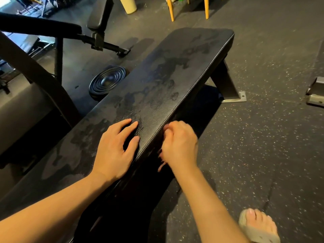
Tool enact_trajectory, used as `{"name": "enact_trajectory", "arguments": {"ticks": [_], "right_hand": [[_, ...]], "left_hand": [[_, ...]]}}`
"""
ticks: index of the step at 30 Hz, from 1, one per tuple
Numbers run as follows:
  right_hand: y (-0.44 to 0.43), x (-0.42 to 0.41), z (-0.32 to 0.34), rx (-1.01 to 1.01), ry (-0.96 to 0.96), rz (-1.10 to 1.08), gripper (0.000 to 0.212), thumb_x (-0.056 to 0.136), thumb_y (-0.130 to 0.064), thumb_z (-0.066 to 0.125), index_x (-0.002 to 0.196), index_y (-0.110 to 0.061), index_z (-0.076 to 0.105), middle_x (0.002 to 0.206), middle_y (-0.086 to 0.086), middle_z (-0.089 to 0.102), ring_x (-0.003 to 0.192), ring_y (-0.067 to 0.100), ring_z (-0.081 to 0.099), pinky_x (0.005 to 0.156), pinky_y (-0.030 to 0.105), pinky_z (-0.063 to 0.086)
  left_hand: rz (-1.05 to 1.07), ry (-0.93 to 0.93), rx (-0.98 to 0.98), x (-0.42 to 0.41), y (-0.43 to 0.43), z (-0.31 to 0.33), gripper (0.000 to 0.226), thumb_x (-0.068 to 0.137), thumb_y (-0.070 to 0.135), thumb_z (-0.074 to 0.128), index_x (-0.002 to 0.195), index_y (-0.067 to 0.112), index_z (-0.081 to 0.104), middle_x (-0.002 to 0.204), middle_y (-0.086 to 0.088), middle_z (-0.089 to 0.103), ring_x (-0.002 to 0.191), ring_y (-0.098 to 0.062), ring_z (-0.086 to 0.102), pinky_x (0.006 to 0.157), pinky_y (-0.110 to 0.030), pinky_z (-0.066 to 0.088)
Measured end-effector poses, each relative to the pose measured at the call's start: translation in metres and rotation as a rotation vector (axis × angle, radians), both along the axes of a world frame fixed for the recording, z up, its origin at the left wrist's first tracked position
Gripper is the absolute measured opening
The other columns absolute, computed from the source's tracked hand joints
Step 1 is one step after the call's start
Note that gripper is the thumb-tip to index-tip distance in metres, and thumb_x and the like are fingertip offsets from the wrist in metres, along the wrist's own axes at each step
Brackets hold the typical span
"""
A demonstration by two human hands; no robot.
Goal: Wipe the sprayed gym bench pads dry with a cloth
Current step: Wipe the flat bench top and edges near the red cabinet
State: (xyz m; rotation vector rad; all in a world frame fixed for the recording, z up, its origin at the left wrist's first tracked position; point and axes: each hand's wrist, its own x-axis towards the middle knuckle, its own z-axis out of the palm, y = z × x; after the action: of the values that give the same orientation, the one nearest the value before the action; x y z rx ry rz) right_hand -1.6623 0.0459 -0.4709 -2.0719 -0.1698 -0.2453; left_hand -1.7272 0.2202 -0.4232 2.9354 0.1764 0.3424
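Two hands were present, left hand [114, 149] and right hand [178, 146]; one cloth [161, 165]; two benches, near bench [175, 71] and far bench [98, 14]; one plate [107, 81]; two yellow legs [171, 9]; one sandalled foot [257, 225]; one cream cylinder [128, 5].

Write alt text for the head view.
A left hand rests on a black bench pad blotched with wet patches; the right hand, blurred, curls against the pad's side edge. A weight plate lies on the floor beside it.

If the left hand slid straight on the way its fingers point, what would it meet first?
Likely nothing solid: the left hand rests on the bench pad, with only wet patches ahead to its far end.
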Motion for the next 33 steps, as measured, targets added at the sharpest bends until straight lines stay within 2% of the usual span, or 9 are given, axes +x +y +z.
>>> {"name": "enact_trajectory", "arguments": {"ticks": [3,5,9,11,16,22,24,29,33], "right_hand": [[-0.014,0.058,-0.001,-0.063,0.124,-0.115,0.017,0.096,-0.016,0.054,0.100,-0.016,0.071,0.099,0.002,0.068,0.095,0.023,0.063,0.080,0.036,0.050],[-0.016,0.054,0.000,-0.059,0.155,-0.095,0.017,0.098,-0.016,0.054,0.104,-0.015,0.071,0.100,0.002,0.068,0.096,0.022,0.064,0.079,0.032,0.046],[0.003,-0.022,0.009,-0.031,0.018,0.060,0.016,0.093,-0.015,0.056,0.099,-0.013,0.071,0.095,0.003,0.067,0.090,0.025,0.060,0.078,0.038,0.047],[0.002,-0.009,0.009,-0.084,-0.033,0.019,0.015,0.092,-0.014,0.056,0.097,-0.014,0.070,0.095,0.002,0.065,0.091,0.024,0.059,0.076,0.039,0.047],[-0.017,0.059,0.011,-0.154,0.166,-0.111,0.018,0.099,-0.017,0.054,0.107,-0.017,0.070,0.104,0.002,0.068,0.099,0.022,0.062,0.078,0.031,0.043],[0.008,-0.036,0.010,-0.018,0.003,0.064,0.015,0.096,-0.018,0.055,0.100,-0.015,0.069,0.095,-0.001,0.066,0.090,0.020,0.059,0.076,0.037,0.048],[0.005,-0.017,0.010,-0.069,-0.052,-0.001,0.016,0.094,-0.019,0.053,0.097,-0.016,0.068,0.095,-0.001,0.065,0.090,0.022,0.058,0.073,0.039,0.047],[-0.020,0.069,0.003,-0.161,0.128,-0.127,0.015,0.098,-0.015,0.054,0.103,-0.015,0.068,0.101,0.004,0.067,0.097,0.026,0.062,0.076,0.035,0.043],[0.004,-0.013,0.005,-0.097,0.029,-0.003,0.012,0.095,-0.015,0.056,0.100,-0.014,0.066,0.098,0.002,0.065,0.091,0.023,0.058,0.075,0.038,0.046]], "left_hand": [[-0.009,0.000,-0.005,0.002,0.001,-0.001,0.051,0.100,0.046,0.045,0.145,0.027,0.056,0.150,0.009,0.050,0.141,-0.012,0.041,0.115,-0.031,0.028],[-0.009,-0.001,-0.011,0.002,0.002,-0.002,0.050,0.100,0.046,0.046,0.144,0.026,0.057,0.148,0.008,0.051,0.140,-0.013,0.042,0.115,-0.033,0.030],[-0.004,-0.002,-0.004,0.000,0.001,-0.001,0.056,0.098,0.051,0.041,0.145,0.026,0.057,0.149,0.007,0.051,0.140,-0.014,0.042,0.114,-0.030,0.028],[-0.008,0.000,-0.006,0.000,0.000,0.000,0.057,0.098,0.052,0.039,0.146,0.026,0.056,0.150,0.007,0.050,0.140,-0.014,0.041,0.113,-0.029,0.026],[-0.021,0.006,0.005,0.000,0.004,-0.001,0.053,0.099,0.049,0.042,0.146,0.027,0.056,0.150,0.007,0.051,0.140,-0.013,0.041,0.113,-0.030,0.027],[-0.011,-0.003,-0.006,-0.001,0.002,0.000,0.055,0.098,0.051,0.040,0.145,0.027,0.057,0.149,0.007,0.051,0.140,-0.014,0.042,0.113,-0.030,0.028],[-0.013,-0.003,-0.004,-0.001,0.002,0.000,0.055,0.098,0.050,0.040,0.146,0.027,0.056,0.150,0.007,0.050,0.140,-0.014,0.042,0.113,-0.031,0.028],[-0.026,-0.006,-0.001,0.001,0.004,-0.002,0.053,0.099,0.048,0.042,0.145,0.026,0.057,0.149,0.007,0.051,0.139,-0.015,0.042,0.112,-0.033,0.030],[-0.021,-0.014,-0.012,0.001,0.002,-0.001,0.054,0.097,0.048,0.042,0.143,0.026,0.059,0.148,0.006,0.052,0.138,-0.016,0.043,0.113,-0.033,0.029]]}}
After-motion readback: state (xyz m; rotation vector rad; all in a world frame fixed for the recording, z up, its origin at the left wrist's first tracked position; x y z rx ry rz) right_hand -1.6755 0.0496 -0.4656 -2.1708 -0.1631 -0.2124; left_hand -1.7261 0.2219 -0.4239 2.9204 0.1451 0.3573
